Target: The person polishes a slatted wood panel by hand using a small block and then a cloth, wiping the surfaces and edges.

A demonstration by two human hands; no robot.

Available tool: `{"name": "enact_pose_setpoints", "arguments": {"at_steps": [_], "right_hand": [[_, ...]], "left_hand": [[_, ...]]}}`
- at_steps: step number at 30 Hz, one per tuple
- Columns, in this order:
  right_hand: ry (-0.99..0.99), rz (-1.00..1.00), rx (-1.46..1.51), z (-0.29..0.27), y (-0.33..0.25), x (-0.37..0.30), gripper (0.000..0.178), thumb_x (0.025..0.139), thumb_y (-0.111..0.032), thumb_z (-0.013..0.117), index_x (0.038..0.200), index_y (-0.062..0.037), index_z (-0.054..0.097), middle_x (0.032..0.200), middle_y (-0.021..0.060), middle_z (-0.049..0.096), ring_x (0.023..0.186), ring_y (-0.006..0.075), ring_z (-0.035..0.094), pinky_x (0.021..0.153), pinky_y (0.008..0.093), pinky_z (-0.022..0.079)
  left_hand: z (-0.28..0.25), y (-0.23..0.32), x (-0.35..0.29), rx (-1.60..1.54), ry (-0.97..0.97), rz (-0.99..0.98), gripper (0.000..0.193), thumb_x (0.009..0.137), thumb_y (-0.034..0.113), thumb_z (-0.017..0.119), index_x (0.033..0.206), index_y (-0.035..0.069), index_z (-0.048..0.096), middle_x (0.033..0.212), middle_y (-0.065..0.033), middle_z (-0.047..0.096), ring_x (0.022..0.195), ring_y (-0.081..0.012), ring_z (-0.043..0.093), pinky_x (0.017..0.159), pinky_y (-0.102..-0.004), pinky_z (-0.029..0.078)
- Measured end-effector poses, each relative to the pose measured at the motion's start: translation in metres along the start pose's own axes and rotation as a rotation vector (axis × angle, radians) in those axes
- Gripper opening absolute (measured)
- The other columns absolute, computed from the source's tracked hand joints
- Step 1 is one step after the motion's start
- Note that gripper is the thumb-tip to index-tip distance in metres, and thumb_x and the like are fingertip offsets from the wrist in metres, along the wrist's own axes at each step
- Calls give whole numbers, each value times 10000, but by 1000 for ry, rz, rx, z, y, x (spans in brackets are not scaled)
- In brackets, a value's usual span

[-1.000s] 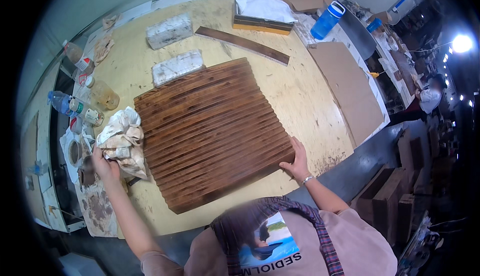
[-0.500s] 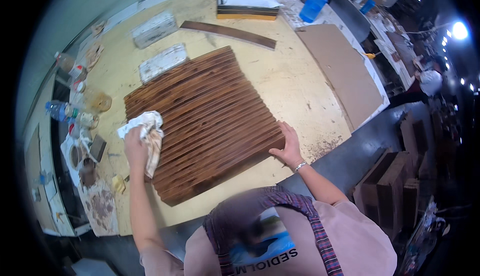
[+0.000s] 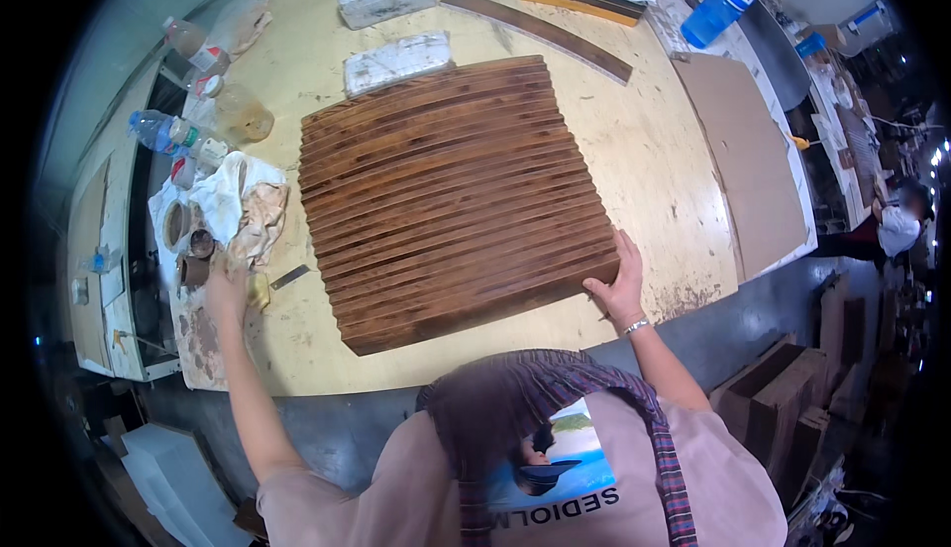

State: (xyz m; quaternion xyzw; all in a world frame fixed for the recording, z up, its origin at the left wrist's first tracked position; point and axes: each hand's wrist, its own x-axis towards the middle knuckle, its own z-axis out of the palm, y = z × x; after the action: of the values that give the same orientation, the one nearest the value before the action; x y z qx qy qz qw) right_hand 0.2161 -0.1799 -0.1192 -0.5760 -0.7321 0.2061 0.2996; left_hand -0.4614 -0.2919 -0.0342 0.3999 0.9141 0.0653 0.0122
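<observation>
A dark-stained wooden panel [image 3: 456, 190] with a ridged, slatted face lies in the middle of the work table. At its near right corner rests my right hand [image 3: 622, 287], its thumb and fingers spread along the edge. To the panel's left is my left hand [image 3: 228, 284], low among small dark pots [image 3: 201, 243], a yellow sponge-like piece [image 3: 258, 291] and a crumpled, brown-stained white cloth [image 3: 226, 195]. Blur hides how its fingers are set. A small flat dark strip [image 3: 291, 276] lies between that hand and the panel.
Several plastic bottles [image 3: 238, 111] stand along the left side. Beyond the panel are two white wrapped blocks [image 3: 396, 59] and a long brown wooden strip [image 3: 540, 34]. A cardboard sheet [image 3: 743, 156] and a blue bottle [image 3: 715, 14] are at right. A person [image 3: 901, 220] stands far right.
My left hand has moved left from the panel's edge, and the white cloth now lies crumpled by the pots. My right hand stays at the panel's corner. The view has shifted.
</observation>
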Motion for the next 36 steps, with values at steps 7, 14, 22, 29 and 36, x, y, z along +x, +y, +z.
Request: {"name": "enact_pose_setpoints", "arguments": {"at_steps": [7, 14, 22, 29, 36], "right_hand": [[-120, 22, -34, -6, 3, 10, 1062, 624, -439, 866, 1483, -4, 419, 1513, 221, 433, 1416, 403, 349, 1188, 484, 265], [-154, 65, -22, -9, -1, 12, 1055, 648, -540, 848, 1477, -25, 448, 1592, 135, 375, 1494, 341, 275, 1234, 514, 182], [-128, 62, 1, -8, 0, 7, 1019, 659, -574, 809, 1443, -10, 482, 1590, 121, 373, 1491, 307, 276, 1244, 484, 167], [-113, 66, 47, -7, 4, 4, 1006, 693, -590, 788, 1443, 6, 483, 1592, 117, 370, 1501, 285, 260, 1240, 470, 173], [-152, 86, 29, -15, 4, 5, 1012, 685, -612, 779, 1432, 11, 497, 1599, 130, 354, 1503, 284, 252, 1241, 457, 170]], "left_hand": [[75, -19, -51, -478, 102, -57, 590, 903, 197, 688, 1442, 37, 506, 1252, -222, 647, 1097, -336, 645, 946, -399, 495], [19, 241, -137, -761, -261, 649, 516, 860, -15, 639, 1369, 37, 573, 1286, -137, 599, 1164, -271, 591, 1015, -385, 453], [47, 472, -230, -587, -344, 1258, 581, 792, -42, 696, 1343, 113, 601, 1221, -139, 579, 1136, -341, 545, 986, -446, 468], [8, 399, -210, -116, -365, 1194, 552, 722, -104, 635, 1226, 113, 701, 1128, -119, 608, 1052, -330, 549, 920, -435, 483], [45, 502, -253, -402, -218, 1326, 585, 754, -63, 667, 1304, 136, 635, 1163, -128, 601, 1070, -339, 547, 917, -435, 482]]}}
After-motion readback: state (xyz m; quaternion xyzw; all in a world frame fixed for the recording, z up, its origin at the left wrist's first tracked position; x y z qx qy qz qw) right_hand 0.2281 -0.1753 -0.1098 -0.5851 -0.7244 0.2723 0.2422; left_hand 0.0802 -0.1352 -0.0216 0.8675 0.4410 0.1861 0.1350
